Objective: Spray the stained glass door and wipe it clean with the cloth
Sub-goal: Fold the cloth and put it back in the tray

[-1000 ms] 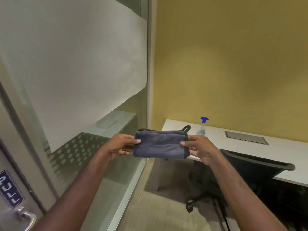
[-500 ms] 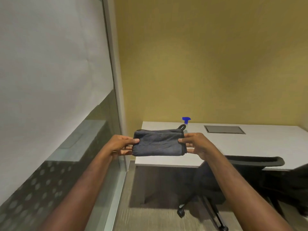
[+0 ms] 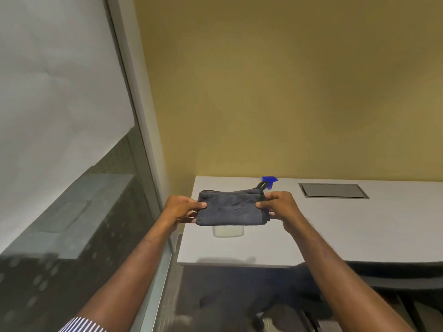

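while both hands pinch it, folded cloth (image 3: 230, 210) hangs above desk (image 3: 359, 226)

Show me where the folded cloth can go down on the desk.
Bare desk lies right of the right hand, in front of the grey inset panel. The near left corner is free too. It is tighter behind the cloth, by the spray bottle and pale pad.
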A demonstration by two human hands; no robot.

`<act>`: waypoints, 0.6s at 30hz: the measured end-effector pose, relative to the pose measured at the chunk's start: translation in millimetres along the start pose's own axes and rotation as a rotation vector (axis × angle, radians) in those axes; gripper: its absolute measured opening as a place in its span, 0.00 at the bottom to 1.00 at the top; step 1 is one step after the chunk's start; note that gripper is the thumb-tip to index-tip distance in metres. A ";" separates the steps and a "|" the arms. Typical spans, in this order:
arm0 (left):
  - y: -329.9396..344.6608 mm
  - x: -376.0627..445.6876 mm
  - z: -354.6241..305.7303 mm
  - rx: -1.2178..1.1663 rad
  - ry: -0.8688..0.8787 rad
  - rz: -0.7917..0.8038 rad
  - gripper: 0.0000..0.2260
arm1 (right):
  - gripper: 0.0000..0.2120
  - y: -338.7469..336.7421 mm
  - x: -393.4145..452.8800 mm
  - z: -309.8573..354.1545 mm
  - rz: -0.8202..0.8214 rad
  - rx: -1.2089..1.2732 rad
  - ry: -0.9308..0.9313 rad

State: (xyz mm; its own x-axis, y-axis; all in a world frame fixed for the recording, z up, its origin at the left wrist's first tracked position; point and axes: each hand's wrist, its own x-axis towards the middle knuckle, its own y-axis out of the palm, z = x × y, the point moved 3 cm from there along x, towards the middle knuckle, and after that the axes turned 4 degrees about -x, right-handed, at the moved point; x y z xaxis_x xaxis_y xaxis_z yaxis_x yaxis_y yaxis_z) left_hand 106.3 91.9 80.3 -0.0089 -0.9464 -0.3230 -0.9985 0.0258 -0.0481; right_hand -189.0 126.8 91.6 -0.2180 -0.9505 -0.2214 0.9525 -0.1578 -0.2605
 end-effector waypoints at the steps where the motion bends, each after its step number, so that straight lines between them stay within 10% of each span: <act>1: 7.5 15.5 1.1 0.014 -0.003 -0.014 0.08 | 0.08 0.0 17.4 -3.3 -0.014 -0.021 0.002; 18: 67.9 189.0 43.8 0.243 -0.107 -0.287 0.16 | 0.04 47.9 180.4 -44.7 -0.187 -0.424 -0.077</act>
State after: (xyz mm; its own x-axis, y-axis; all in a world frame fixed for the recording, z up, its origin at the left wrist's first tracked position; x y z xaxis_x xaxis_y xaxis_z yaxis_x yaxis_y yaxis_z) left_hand 39.2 -71.1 -25.4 0.2873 -0.8877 -0.3598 -0.9177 -0.1476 -0.3687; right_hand -192.2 -40.2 -2.9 -0.3454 -0.9360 -0.0680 0.7240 -0.2197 -0.6539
